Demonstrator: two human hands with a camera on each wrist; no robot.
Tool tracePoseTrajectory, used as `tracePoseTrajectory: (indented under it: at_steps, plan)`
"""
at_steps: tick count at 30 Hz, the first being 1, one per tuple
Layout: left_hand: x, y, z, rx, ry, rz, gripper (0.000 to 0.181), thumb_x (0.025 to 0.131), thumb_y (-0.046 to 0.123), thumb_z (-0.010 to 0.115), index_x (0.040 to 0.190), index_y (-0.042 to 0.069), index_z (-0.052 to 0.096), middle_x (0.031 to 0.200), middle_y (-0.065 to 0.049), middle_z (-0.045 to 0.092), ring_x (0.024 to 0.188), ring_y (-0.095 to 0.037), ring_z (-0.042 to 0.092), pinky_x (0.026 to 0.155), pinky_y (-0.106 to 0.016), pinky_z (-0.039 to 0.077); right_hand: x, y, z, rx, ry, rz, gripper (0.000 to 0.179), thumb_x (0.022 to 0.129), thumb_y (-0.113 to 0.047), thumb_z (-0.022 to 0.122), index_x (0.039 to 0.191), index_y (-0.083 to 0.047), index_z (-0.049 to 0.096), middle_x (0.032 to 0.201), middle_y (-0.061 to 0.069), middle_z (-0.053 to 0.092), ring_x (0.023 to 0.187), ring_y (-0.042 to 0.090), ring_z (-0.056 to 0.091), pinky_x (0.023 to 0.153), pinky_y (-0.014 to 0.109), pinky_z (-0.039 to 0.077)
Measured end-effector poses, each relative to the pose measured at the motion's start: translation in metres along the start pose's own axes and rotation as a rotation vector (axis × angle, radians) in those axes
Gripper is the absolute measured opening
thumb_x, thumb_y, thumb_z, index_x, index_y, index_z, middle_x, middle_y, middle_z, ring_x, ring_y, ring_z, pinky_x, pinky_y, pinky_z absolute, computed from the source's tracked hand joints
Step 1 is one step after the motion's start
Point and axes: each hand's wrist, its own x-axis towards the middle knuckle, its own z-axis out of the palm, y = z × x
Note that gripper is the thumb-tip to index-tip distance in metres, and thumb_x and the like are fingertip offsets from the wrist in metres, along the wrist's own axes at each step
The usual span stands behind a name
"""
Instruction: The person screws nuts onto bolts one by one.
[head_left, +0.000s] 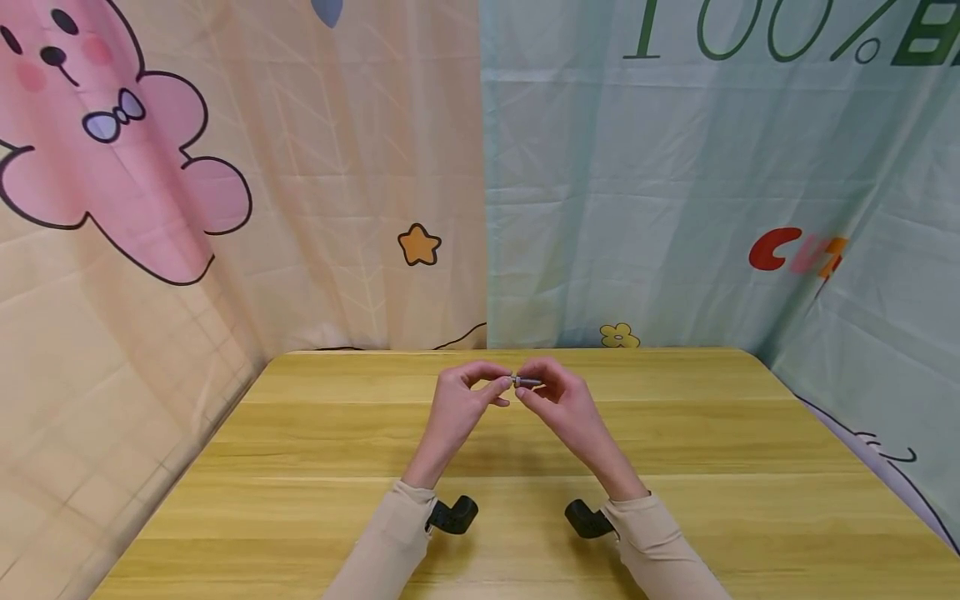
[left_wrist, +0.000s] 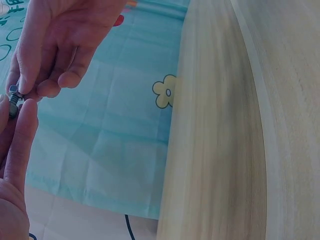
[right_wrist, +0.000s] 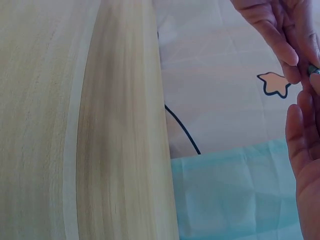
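Observation:
A small grey metal bolt is held between both hands above the far part of the table. My left hand pinches its left end between thumb and fingers. On the other end, the thumb and fingers of my right hand grip it. Seen from the left wrist, the bolt shows a threaded part and a thicker end, with fingertips hiding some of it. From the right wrist, only a dark bit of the bolt shows among the fingers.
A wood-grain table lies under both hands. Printed curtains hang behind its far edge and along the sides. A black wrist mount sticks out from the left sleeve, and another black mount from the right sleeve.

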Motion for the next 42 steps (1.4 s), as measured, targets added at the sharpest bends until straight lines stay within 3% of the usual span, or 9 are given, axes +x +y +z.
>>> tracePoseTrajectory:
  at_steps: [8,14,17,24,29,32,36,42]
  plan:
    - [0.000,0.000,0.001,0.000,-0.004,0.002,0.013,0.091,0.001,0.069,0.099,-0.009,0.072,0.098,-0.017,0.070,0.083,-0.024,0.068,0.072,-0.037,0.061,0.004,0.036,0.000,0.022,0.011,0.045,0.019,0.095,-0.019,0.069,0.110,-0.008,0.067,0.110,0.011,0.066,0.102,0.023,0.066,0.088,0.033,0.056]
    - [-0.001,0.002,0.001,0.013,-0.013,0.010,0.013,0.091,0.003,0.069,0.099,-0.008,0.072,0.097,-0.017,0.070,0.085,-0.024,0.068,0.072,-0.038,0.061,0.004,0.034,0.001,-0.020,0.030,0.113,0.026,0.098,-0.032,0.063,0.102,-0.007,0.070,0.096,0.012,0.069,0.084,0.028,0.066,0.078,0.033,0.058]
    - [-0.001,0.002,0.001,0.015,-0.009,0.011,0.013,0.091,0.002,0.069,0.099,-0.008,0.072,0.098,-0.018,0.070,0.085,-0.022,0.067,0.071,-0.037,0.061,0.004,0.030,0.002,-0.022,0.035,0.141,0.027,0.100,-0.030,0.060,0.105,-0.004,0.069,0.096,0.016,0.068,0.084,0.030,0.064,0.078,0.036,0.057]
    - [-0.001,0.001,0.001,0.000,0.021,0.008,0.013,0.091,0.001,0.069,0.099,-0.009,0.072,0.099,-0.016,0.070,0.084,-0.021,0.068,0.072,-0.038,0.061,-0.001,-0.003,0.002,-0.014,0.011,0.049,0.024,0.095,-0.005,0.064,0.118,0.003,0.061,0.114,0.016,0.064,0.105,0.030,0.063,0.086,0.029,0.055]
    - [-0.001,0.000,0.002,-0.011,0.025,0.014,0.013,0.090,-0.001,0.070,0.099,-0.010,0.071,0.098,-0.018,0.069,0.085,-0.022,0.068,0.072,-0.038,0.061,-0.001,-0.003,0.001,0.004,0.005,0.041,0.021,0.093,0.000,0.065,0.114,0.004,0.063,0.112,0.016,0.064,0.106,0.031,0.064,0.089,0.030,0.055]
    - [-0.001,-0.002,0.001,-0.011,0.022,0.005,0.012,0.089,-0.001,0.070,0.098,-0.010,0.072,0.097,-0.018,0.070,0.087,-0.033,0.068,0.071,-0.037,0.061,-0.001,-0.002,0.001,0.015,0.002,0.050,0.020,0.093,0.000,0.066,0.113,0.004,0.064,0.111,0.016,0.066,0.107,0.030,0.064,0.090,0.031,0.055]
    - [0.004,-0.014,-0.002,-0.012,0.019,-0.011,0.013,0.089,0.000,0.071,0.098,-0.009,0.073,0.097,-0.017,0.070,0.090,-0.043,0.065,0.072,-0.038,0.061,0.000,0.000,0.000,0.034,-0.011,0.068,0.020,0.094,-0.001,0.065,0.113,0.005,0.064,0.110,0.017,0.067,0.105,0.032,0.065,0.089,0.033,0.056]
    - [0.008,-0.027,-0.003,-0.011,0.006,0.004,0.015,0.088,0.005,0.073,0.098,-0.006,0.074,0.096,-0.017,0.071,0.089,-0.036,0.067,0.072,-0.037,0.061,0.003,0.018,0.001,0.039,-0.019,0.097,0.016,0.098,-0.007,0.061,0.108,0.004,0.065,0.100,0.019,0.068,0.091,0.041,0.065,0.080,0.040,0.059]
